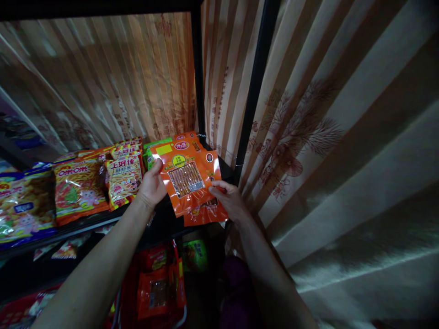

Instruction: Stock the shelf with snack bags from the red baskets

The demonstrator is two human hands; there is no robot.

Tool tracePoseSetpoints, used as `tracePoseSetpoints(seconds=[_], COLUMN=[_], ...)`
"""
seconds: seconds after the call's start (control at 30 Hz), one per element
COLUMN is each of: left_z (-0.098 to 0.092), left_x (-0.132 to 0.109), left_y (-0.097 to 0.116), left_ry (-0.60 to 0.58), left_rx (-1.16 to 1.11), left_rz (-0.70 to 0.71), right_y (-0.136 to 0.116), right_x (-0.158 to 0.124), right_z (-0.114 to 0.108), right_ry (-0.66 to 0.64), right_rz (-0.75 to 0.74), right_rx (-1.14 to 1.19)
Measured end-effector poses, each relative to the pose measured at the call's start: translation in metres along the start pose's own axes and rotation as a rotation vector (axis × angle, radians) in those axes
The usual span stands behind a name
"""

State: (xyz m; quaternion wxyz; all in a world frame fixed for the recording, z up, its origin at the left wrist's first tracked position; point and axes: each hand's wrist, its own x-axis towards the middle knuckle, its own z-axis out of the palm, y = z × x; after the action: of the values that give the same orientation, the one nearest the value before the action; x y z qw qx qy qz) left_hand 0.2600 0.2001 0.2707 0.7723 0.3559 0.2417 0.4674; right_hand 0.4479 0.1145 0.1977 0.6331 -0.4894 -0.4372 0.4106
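An orange snack packet [187, 180] with a clear window lies on top of a pile of like packets at the right end of a dark shelf [85, 225]. My left hand [152, 186] grips its left edge, thumb on top. My right hand [229, 197] pinches its lower right edge, fingers closed on the foil. A second orange packet [206, 214] shows underneath, sticking out over the shelf's front.
More snack bags fill the shelf to the left: red-yellow ones [124, 176], an orange-red one [77, 187], a blue-edged one [24, 205]. A black upright post [198, 77] stands behind. A striped curtain [343, 137] hangs at right. Red packets [159, 288] lie in a basket below.
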Motion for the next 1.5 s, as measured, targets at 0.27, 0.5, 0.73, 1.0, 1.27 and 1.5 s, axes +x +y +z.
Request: tracePoseSetpoints(seconds=[0.27,0.5,0.73,1.0,1.27,1.5], left_z=[0.0,0.0,0.004,-0.001,-0.015,-0.017], left_x=[0.001,-0.003,-0.014,-0.028,-0.064,-0.057], left_y=[0.002,0.003,-0.014,-0.036,-0.049,-0.037], left_ry=[-0.008,-0.028,-0.069,-0.119,-0.141,-0.049], left_rx=[-0.006,0.028,0.15,0.205,0.428,0.404], left_rz=[0.023,-0.045,-0.18,-0.271,-0.303,-0.198], right_y=[0.008,0.01,0.001,-0.004,-0.004,-0.002], right_x=[0.001,0.004,0.003,0.005,0.003,0.003], right_z=[-0.004,0.0,0.001,0.007,0.008,0.007], right_ry=[-0.017,0.03,0.117,0.251,0.325,0.271], right_rz=[-0.046,-0.037,0.013,0.075,0.099,0.053], right_rx=[-0.082,-0.003,0.187,0.352,0.416,0.345])
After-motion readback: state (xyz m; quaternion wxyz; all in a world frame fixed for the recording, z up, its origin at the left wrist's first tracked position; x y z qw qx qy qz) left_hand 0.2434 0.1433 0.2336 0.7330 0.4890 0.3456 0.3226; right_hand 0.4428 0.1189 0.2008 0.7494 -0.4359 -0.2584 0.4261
